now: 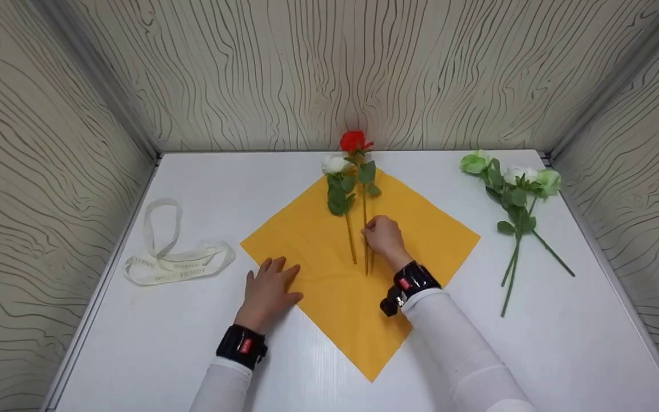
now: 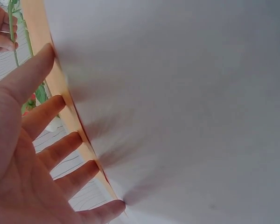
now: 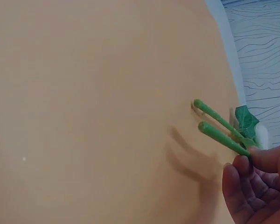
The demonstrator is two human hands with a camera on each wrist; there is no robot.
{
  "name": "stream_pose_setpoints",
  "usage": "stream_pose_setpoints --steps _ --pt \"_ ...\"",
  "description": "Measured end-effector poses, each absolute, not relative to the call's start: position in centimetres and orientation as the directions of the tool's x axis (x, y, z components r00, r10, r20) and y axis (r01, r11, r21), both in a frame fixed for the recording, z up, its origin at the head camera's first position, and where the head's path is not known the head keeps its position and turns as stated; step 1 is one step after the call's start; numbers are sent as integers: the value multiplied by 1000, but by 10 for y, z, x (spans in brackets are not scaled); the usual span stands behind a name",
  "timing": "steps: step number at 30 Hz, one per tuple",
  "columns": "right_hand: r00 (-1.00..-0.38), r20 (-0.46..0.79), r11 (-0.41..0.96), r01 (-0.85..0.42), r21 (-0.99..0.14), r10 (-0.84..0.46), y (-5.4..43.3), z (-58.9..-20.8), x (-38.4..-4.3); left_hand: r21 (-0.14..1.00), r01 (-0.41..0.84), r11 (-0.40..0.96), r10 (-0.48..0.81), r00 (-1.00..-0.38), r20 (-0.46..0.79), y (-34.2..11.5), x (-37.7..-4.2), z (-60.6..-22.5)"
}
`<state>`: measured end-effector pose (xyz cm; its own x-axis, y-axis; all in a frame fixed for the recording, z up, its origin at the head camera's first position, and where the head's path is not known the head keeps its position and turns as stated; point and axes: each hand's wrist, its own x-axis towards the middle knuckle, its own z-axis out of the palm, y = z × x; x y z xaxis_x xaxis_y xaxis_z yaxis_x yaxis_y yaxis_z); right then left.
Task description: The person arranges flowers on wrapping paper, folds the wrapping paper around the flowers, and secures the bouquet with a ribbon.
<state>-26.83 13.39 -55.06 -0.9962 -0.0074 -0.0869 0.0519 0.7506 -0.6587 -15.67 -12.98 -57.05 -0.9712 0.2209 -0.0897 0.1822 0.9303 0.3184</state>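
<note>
A red artificial rose (image 1: 353, 141) lies over the upper part of a yellow square wrapping sheet (image 1: 324, 297). My right hand (image 1: 385, 236) pinches its stem low down between thumb and fingers. Just left of it, a white rose (image 1: 335, 165) lies with its stem (image 1: 350, 240) on the sheet. In the right wrist view, the pinched green stem (image 3: 221, 137) points out past the fingertips, with the other stem beside it. My left hand (image 1: 269, 289) rests with fingers spread at the sheet's lower left edge; the left wrist view shows the fingertips along that edge.
A pale printed ribbon (image 1: 192, 270) lies looped on the white table (image 1: 135, 343) at left. At right are several more stems with a white bloom (image 1: 519, 174) and greenish blooms (image 1: 474, 163). Wood-patterned panels (image 1: 318, 74) enclose the back and sides.
</note>
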Motion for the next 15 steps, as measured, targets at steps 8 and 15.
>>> stream_pose_setpoints --steps 8,15 --pt "-987 -159 701 99 -706 -20 131 -561 -269 328 170 929 214 -971 -103 -130 -156 -571" --pt "-990 -138 718 72 -692 -34 130 -565 -268 324 168 931 213 -971 -108 -130 -156 -572"
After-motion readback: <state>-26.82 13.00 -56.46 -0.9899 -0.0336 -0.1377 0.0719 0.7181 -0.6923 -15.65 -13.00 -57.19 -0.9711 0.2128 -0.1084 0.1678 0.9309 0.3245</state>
